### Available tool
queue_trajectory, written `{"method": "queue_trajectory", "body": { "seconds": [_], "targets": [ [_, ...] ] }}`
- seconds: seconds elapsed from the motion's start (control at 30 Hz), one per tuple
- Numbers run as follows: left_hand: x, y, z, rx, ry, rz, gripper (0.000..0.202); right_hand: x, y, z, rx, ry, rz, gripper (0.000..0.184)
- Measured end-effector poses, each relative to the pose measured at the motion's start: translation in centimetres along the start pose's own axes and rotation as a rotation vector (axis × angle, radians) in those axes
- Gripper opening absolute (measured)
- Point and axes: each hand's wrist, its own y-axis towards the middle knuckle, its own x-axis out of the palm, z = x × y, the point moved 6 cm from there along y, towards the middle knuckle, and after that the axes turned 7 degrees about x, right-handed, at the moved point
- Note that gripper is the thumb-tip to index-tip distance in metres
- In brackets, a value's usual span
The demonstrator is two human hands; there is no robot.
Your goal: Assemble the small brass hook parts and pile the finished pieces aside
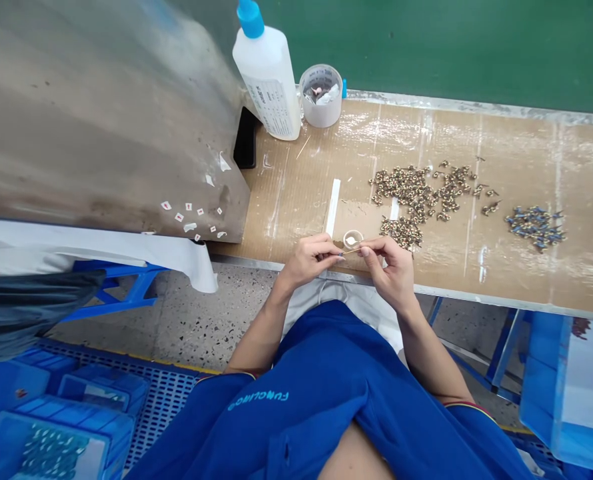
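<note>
mostly, the left hand hides its tiny piece.

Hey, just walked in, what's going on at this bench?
A person is working bare-handed at the near edge of a cardboard-covered bench. The right hand holds a thin stick, its end at the left hand's fingertips, which seem to pinch a small part, too tiny to make out. A little cup with something white inside sits just beyond. Two heaps of small pieces, one larger, one smaller, lie to the right.
</note>
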Motion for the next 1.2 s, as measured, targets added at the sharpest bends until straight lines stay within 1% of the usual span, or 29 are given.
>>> {"method": "queue_trajectory", "body": {
  "seconds": [0.2,0.3,0.43,0.53,0.63,0.73,0.83,0.93,1.0,1.13,1.2],
  "targets": [
    [0.0,-0.1,-0.1,-0.003,0.01,-0.014,0.03,0.1,0.1,-0.6,-0.069,-0.058,-0.023,0.013],
    [0.0,0.0,0.0,0.012,0.001,-0.007,0.031,0.2,0.2,-0.9,-0.107,-0.066,-0.039,0.012],
    [0.0,0.0,-0.1,0.004,0.009,-0.01,0.033,0.3,0.2,-1.3,-0.166,-0.09,-0.028,0.012],
    [-0.1,-0.1,-0.1,0.018,0.008,-0.005,0.035,0.5,0.1,-1.5,-0.183,-0.086,-0.051,0.012],
    [-0.2,-0.1,-0.2,0.019,-0.015,0.013,0.034,0.5,0.0,-1.6,-0.182,-0.049,-0.065,0.012],
    [-0.3,-0.1,-0.3,0.011,-0.053,0.033,0.031,0.0,0.1,-1.4,-0.15,0.002,-0.04,0.012],
    [-0.4,-0.1,-0.4,-0.003,-0.088,0.046,0.028,-1.1,0.5,-0.5,-0.096,0.017,0.042,0.012],
    [-0.5,-0.1,-0.4,-0.004,-0.105,0.062,0.026,-1.8,0.9,0.0,-0.098,-0.062,0.114,0.016],
    [-0.6,-0.1,-0.4,0.001,-0.106,0.064,0.025,-1.5,1.1,0.2,-0.108,-0.131,0.092,0.018],
    [-0.6,-0.1,-0.3,-0.006,-0.084,0.039,0.024,-0.4,1.1,0.5,-0.07,-0.209,-0.019,0.02],
    [-0.7,-0.1,-0.3,-0.015,-0.071,0.031,0.023,-0.8,1.3,0.7,-0.062,-0.223,-0.022,0.022]
  ]
}}
